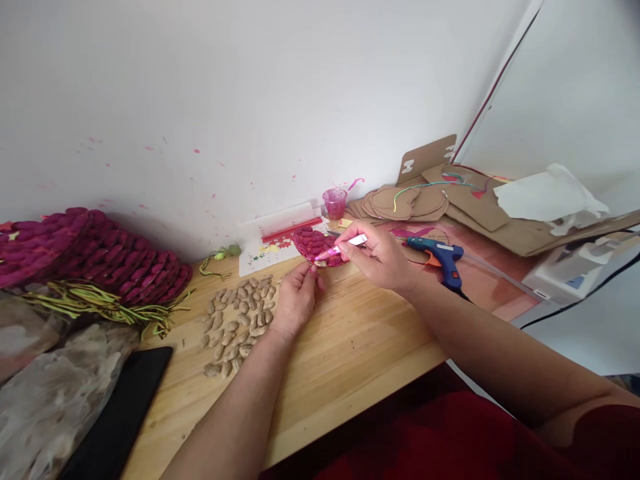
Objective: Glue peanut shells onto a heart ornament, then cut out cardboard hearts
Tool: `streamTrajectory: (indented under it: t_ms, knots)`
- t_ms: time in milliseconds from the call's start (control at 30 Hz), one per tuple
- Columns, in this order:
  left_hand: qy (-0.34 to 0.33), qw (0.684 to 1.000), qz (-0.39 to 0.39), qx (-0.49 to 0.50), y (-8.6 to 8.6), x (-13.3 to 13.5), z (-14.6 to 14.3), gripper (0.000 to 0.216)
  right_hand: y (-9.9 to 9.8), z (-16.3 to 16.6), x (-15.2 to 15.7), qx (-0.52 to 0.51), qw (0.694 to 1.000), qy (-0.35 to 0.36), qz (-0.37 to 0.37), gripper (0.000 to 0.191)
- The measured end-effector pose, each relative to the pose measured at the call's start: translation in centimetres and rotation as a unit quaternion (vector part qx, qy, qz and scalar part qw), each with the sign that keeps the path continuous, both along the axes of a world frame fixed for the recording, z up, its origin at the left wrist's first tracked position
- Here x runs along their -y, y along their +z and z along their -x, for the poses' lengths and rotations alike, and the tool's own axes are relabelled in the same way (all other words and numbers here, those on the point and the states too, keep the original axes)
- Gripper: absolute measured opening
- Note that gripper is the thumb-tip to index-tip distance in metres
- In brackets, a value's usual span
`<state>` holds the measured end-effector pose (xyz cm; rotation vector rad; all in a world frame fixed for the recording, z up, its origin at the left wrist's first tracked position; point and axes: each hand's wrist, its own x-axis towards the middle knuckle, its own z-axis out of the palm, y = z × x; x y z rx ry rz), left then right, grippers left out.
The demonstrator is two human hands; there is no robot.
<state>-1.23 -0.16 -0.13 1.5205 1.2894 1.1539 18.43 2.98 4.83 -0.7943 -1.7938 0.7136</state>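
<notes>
My left hand point(299, 293) is closed, thumb and fingertips pinching the near edge of a magenta piece covered with peanuts point(310, 244). Part of that edge shows pale, unpainted shell. In my right hand point(383, 257) is a paintbrush point(356, 240) with a white handle, its pink-stained end against the piece near my left fingertips. My right hand hides the piece's right side. Just behind stands a clear plastic cup point(335, 203) with pink paint in it. Loose peanuts point(243, 320) lie spread on the wooden table point(345, 360) left of my left hand.
At the left are stacked magenta peanut pieces point(125, 257), yellow-green cords point(95, 300) and a plastic bag point(75, 393). A sheet with small stars point(273, 250) lies by the wall. To the right are a blue glue gun point(443, 257), cardboard hearts point(393, 203) and cardboard sheets point(480, 213).
</notes>
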Motion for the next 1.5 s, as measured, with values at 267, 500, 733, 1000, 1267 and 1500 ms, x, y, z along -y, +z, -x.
streamTrajectory:
  t_ms: [267,500,733,1000,1267,1500]
  knots:
    - [0.003,1.0,0.008,0.015,-0.4,-0.2,0.1,0.04,-0.1,-0.6,-0.5,0.011,1.0,-0.002,-0.018,0.016]
    - [0.008,1.0,0.0,0.001,-0.1,-0.1,0.0,0.041,0.1,-0.5,-0.6,0.04,0.998,0.032,-0.038,0.009]
    - [0.01,1.0,0.013,0.007,0.1,-0.1,-0.1,0.042,0.2,-1.4,-1.2,0.057,0.997,0.029,-0.05,0.006]
    - [0.009,1.0,-0.009,-0.015,0.3,0.0,-0.1,0.038,0.3,-0.9,-0.7,0.067,0.996,0.041,-0.04,0.006]
    - [0.009,1.0,-0.002,-0.002,0.1,0.0,-0.1,0.04,0.3,-1.2,-0.9,0.053,0.997,0.036,-0.044,0.009]
    - [0.009,1.0,-0.003,0.006,0.0,-0.2,-0.1,0.039,0.5,-1.4,-0.9,0.057,0.997,0.021,-0.036,0.007]
